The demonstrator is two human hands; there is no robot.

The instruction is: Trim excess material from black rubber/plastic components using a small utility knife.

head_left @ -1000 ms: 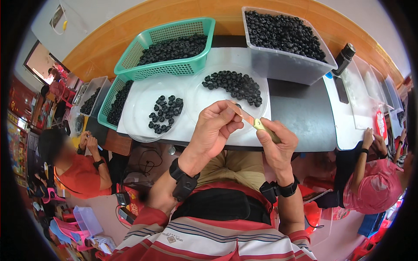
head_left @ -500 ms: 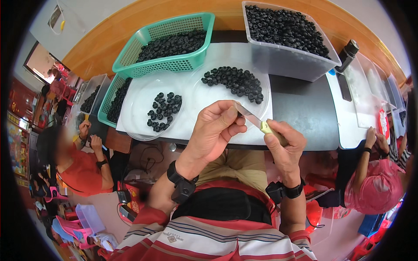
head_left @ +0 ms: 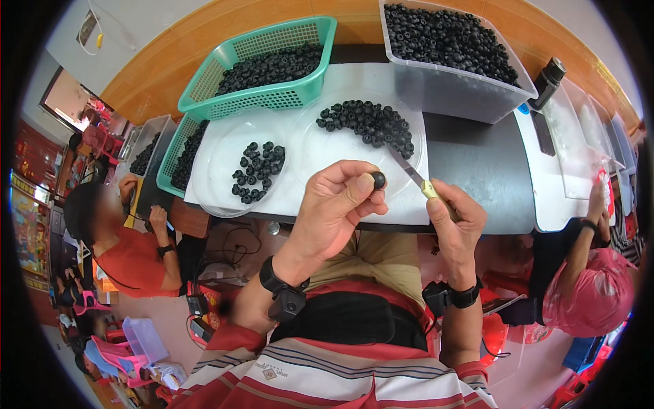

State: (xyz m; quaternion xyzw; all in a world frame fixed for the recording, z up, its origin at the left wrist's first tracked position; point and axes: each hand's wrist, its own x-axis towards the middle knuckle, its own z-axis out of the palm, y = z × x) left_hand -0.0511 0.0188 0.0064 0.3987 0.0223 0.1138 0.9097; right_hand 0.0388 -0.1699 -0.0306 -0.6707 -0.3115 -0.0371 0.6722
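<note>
My left hand pinches one small round black fruit between thumb and fingertips above the table's near edge. Just to its right, my right hand grips a small knife by its yellow handle, the blade pointing up and left, tip close to the fruit. Behind the hands lie two clear round plates: the left plate carries a small cluster of black fruits, the right plate carries a larger heap.
A green basket and a clear tub at the back hold many black fruits; another green basket stands at the left. A black bottle and clear trays sit right. People sit at left and right.
My left hand has opened slightly and now shows the black fruit at its fingertips. The knife blade has drawn a little away to the right.
</note>
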